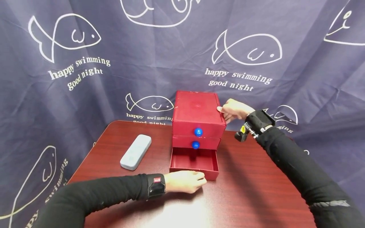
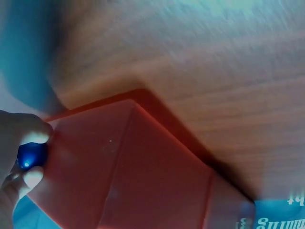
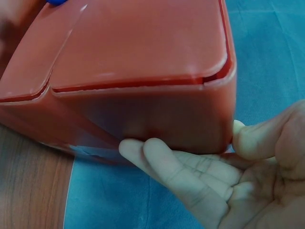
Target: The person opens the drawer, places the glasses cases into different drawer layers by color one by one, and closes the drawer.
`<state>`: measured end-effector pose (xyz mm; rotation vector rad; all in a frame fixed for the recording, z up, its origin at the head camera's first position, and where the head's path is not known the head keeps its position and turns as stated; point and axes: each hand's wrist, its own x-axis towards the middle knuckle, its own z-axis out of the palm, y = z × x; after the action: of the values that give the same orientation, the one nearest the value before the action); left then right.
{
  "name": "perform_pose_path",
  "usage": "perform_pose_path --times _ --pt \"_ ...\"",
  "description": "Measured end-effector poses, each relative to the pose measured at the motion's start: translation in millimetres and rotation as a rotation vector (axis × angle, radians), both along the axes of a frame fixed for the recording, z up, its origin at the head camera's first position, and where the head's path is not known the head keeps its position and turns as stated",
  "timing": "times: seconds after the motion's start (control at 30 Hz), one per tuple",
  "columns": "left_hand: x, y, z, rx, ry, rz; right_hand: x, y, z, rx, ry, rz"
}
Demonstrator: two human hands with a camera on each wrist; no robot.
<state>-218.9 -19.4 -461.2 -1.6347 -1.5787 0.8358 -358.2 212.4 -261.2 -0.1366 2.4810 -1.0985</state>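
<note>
A red three-drawer box [image 1: 195,109] stands at the back middle of the table. Its bottom drawer [image 1: 194,160] is pulled out towards me and looks empty. My left hand [image 1: 199,181] is at that drawer's front panel [image 2: 128,167]. In the left wrist view my left hand [image 2: 24,138] pinches the small blue knob [image 2: 31,155]. My right hand [image 1: 226,112] rests against the box's upper right side. There my right hand [image 3: 209,167] lays straight fingers along the box wall [image 3: 143,109], with the thumb at the top corner. The two upper drawers are closed, each with a blue knob [image 1: 198,132].
A pale grey oblong case [image 1: 136,151] lies on the dark red wooden table [image 1: 251,196], left of the box. A navy cloth printed with white fish [image 1: 71,63] hangs close behind and around the table.
</note>
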Motion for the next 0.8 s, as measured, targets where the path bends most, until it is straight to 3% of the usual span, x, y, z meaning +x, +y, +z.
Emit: perform_pose_path --times 0.47,0.8 --pt "40.0 -0.1 -1.1 0.054 -0.08 -0.021 -0.1 0.4 -2.8 0.012 0.002 0.005" --pt "60.9 2.3 2.8 0.035 -0.102 0.01 0.1 1.4 -1.1 -0.011 0.008 0.01"
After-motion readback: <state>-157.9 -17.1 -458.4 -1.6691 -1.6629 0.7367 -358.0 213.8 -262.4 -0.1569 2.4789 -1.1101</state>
